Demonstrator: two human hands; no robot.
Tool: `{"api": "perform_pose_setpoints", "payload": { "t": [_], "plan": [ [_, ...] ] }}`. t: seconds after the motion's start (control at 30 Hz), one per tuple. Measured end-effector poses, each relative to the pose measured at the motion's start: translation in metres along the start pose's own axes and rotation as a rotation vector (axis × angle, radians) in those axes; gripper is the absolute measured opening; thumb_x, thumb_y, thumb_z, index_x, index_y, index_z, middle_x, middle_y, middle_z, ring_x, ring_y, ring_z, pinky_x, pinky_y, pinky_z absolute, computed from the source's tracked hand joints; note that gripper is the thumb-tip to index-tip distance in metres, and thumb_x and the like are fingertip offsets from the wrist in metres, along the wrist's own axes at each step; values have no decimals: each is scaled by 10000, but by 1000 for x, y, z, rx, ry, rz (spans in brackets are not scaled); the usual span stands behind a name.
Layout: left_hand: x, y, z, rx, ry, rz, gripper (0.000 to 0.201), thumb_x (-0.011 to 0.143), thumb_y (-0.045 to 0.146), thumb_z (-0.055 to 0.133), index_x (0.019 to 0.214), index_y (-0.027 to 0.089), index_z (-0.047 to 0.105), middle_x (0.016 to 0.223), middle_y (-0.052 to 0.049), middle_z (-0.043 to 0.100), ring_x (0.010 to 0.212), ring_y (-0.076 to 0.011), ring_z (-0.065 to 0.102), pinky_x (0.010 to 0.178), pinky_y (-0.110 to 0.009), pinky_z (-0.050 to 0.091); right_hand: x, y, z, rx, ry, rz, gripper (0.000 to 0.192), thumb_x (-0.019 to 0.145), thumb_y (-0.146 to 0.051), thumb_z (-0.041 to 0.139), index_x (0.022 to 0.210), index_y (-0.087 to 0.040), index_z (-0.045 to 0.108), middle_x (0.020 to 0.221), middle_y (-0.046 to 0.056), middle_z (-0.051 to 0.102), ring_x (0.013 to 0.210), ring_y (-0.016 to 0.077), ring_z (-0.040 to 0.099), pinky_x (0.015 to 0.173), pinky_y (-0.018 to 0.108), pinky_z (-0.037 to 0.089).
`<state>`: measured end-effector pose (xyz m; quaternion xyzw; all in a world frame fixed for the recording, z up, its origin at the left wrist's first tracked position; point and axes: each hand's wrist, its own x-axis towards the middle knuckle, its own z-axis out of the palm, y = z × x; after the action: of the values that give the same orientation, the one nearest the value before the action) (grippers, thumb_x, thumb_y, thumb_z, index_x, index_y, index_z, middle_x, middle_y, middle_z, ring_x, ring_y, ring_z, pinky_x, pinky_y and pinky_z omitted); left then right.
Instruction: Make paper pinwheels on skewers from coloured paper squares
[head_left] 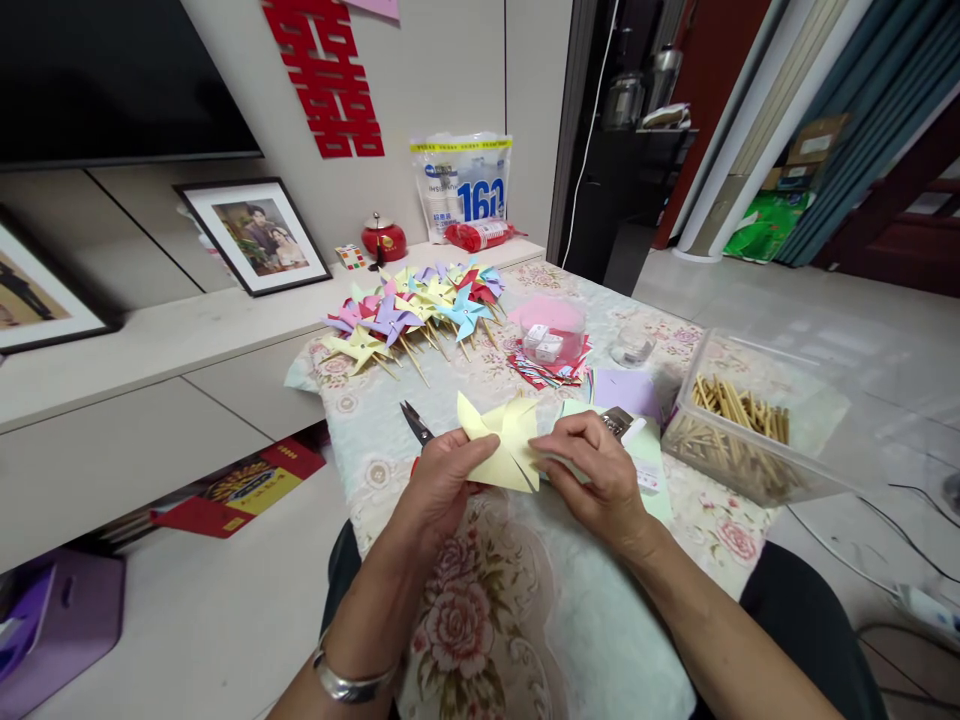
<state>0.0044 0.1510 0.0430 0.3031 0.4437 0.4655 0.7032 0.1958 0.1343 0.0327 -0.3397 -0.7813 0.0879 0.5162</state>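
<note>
Both arms are extending from the lower part of view, with the forearms bare. The left forearm (375,585) is slanting forward and inward; the left hand (444,475) is gripping, its thumb (478,455) lying on top, its other fingers partly hidden. The right forearm (697,600) is angling inward; the right hand (604,480) is pinching, its bent fingers (568,445) meeting its thumb (562,482). The hands are facing each other, near but apart.

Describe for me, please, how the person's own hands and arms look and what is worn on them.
The left hand and right hand are ungloved. Both forearms are bare as far as they show, with no sleeves in view. A smooth, silver-coloured bangle circles the left one; none shows on the right.
</note>
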Motion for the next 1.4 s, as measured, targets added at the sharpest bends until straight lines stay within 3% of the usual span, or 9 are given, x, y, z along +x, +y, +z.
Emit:
{"api": "perform_pose_setpoints", "payload": {
  "t": [0.13,0.47,0.73,1.07,1.4],
  "plan": [
    [-1,1,3,-15,-25,-8,428,563,345,885,854,68,738,675,-64,712,555,-128,585,549,-233,451,2,0,1,55,-138,-26,196,929,-70,577,977,-203,713,852,47,578,795,183,558,679,313,454],
    [-6,2,14,52,21,-6,419,506,333,881,795,59,749,658,-80,724,551,-129,595,554,-226,458,1,3,3,186,-210,52,154,929,-102,590,959,-194,710,888,61,621,828,182,597,705,297,458],
    [-5,-1,19,135,51,30,291,527,293,809,723,89,742,572,-39,691,476,-102,551,482,-200,425,6,2,2,410,-292,307,67,904,-187,654,844,-186,685,802,21,619,745,149,564,699,269,439],
    [-8,-4,22,241,115,39,314,557,257,771,834,112,741,698,-49,741,594,-162,637,537,-256,538,4,5,5,508,-319,769,291,786,-435,711,734,-159,635,657,-12,565,597,124,458,571,252,342],
    [-4,-7,18,189,27,19,254,551,228,789,785,139,750,645,-34,722,547,-170,633,559,-279,506,5,4,6,461,-412,835,205,743,-357,660,679,-176,588,557,-61,450,518,93,352,497,231,251]
  ]
}}
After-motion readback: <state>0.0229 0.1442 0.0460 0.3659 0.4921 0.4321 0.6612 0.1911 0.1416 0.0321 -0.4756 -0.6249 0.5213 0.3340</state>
